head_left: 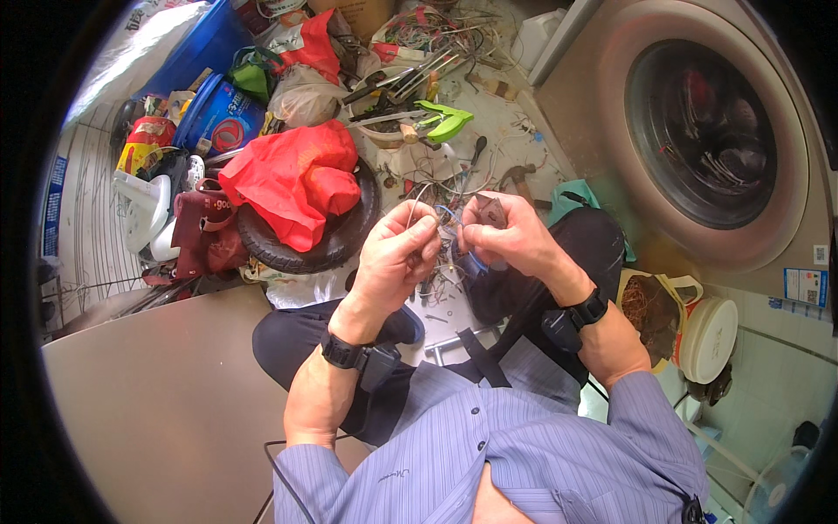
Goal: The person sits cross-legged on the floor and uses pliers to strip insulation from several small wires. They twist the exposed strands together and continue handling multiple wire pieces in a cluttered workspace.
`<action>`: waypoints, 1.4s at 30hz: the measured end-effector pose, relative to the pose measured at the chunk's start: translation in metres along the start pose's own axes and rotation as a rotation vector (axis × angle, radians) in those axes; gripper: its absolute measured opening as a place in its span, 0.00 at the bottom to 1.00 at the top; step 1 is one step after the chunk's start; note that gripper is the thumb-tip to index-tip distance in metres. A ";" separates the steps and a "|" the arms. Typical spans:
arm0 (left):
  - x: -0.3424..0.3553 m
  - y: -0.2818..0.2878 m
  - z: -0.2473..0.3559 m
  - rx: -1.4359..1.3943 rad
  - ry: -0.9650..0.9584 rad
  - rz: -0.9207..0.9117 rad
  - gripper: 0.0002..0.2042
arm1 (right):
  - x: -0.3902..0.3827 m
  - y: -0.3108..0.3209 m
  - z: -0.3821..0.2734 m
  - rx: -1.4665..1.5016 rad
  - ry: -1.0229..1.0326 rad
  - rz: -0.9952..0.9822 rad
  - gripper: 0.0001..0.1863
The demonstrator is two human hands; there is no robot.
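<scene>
In front of my chest, my left hand (400,251) is closed in a pinch on a thin pale wire (416,203), which loops up past the fingertips. Close to its right, my right hand (522,237) is curled round a small, flat, dark brown piece (491,212) with a pointed corner; its exact kind is not clear. A short length of blue wire (448,212) shows in the gap between the two hands. Fingers cover the ends of the wires, so whether they join the brown piece cannot be seen. Black straps with boxy units circle both wrists.
Left of my hands lies a black tyre (365,218) with a red bag (297,179) over it. Beyond are a claw hammer (518,181), a green-handled tool (447,120) and tangled wires (436,35). A front-loading washing machine (602,113) stands at right, above a white-lidded bucket (709,336).
</scene>
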State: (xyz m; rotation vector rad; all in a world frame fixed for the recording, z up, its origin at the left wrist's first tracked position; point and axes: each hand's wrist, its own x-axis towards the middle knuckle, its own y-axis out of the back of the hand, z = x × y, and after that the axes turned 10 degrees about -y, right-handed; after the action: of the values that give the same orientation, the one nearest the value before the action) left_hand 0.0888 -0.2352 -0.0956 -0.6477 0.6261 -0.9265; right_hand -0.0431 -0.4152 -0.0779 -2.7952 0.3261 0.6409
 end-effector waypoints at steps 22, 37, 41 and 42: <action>0.005 0.010 0.038 0.232 -0.257 0.264 0.13 | 0.009 -0.011 0.011 -0.198 0.392 0.301 0.03; 0.002 -0.002 0.016 0.295 -0.001 0.254 0.14 | 0.017 -0.024 0.015 -0.771 0.836 0.429 0.11; -0.001 -0.003 0.018 0.287 0.068 0.201 0.11 | 0.016 -0.027 0.017 -0.789 0.842 0.404 0.12; -0.001 -0.004 0.018 0.305 0.072 0.186 0.10 | 0.016 -0.027 0.017 -0.789 0.834 0.395 0.11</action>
State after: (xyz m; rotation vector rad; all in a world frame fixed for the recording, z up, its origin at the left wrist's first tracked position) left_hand 0.0998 -0.2319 -0.0811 -0.2797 0.5834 -0.8517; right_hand -0.0282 -0.3872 -0.0946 -3.6646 0.9700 -0.5299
